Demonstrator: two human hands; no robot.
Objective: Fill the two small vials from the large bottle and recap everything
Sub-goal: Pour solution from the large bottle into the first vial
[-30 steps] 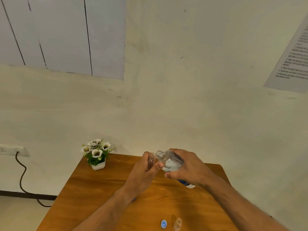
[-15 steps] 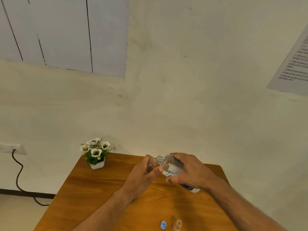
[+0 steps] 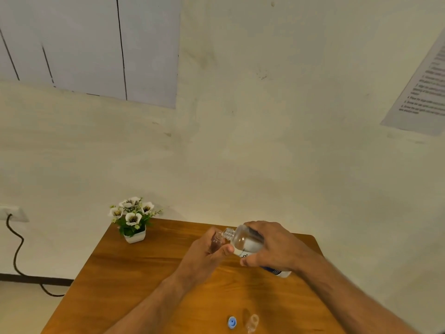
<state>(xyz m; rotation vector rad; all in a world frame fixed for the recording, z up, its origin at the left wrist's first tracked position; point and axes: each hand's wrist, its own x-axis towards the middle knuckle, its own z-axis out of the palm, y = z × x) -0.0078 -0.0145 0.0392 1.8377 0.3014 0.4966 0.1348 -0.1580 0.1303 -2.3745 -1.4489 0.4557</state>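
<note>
My right hand [image 3: 277, 247] grips the large clear bottle [image 3: 243, 242], uncapped and tipped to the left, with its threaded mouth over a small vial. That small clear vial [image 3: 216, 242] stands upright in my left hand [image 3: 204, 259], mostly hidden by the fingers. Both are held above the wooden table [image 3: 134, 280]. A second small clear vial [image 3: 252, 323] stands on the table near its front edge, with a blue cap [image 3: 232, 322] lying just left of it.
A white pot of artificial flowers [image 3: 132, 220] sits at the table's far left corner. A wall rises right behind the table. A black cable [image 3: 16, 256] hangs from a socket at the left.
The bottle has tipped a little lower toward the vial. Both hands stay together; the view shifted slightly.
</note>
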